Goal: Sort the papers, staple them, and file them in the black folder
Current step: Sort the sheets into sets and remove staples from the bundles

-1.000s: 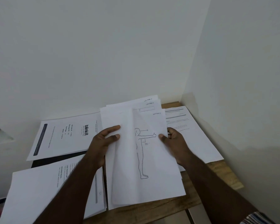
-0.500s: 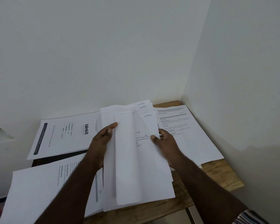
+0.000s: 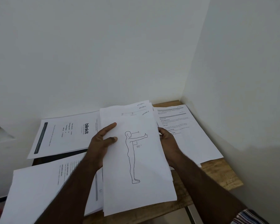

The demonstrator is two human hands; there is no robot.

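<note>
One head-worn view looks forward and down, close over a wooden table [image 3: 220, 175] set in a wall corner.

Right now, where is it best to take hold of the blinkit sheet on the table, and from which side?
Probably by its left long edge, coming from the left. The blinkit sheet lies flat on a black folder, and that edge seems to overhang the table, so fingers could slip beneath. Its right end is tucked behind the held stack.

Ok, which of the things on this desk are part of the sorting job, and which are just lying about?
Part of the job:
- held stack with the figure drawing, left hand, right hand
- blinkit sheet
- text pages at right
- near-left pages
- black folder edge

Just there:
- wooden desk
- walls
</note>
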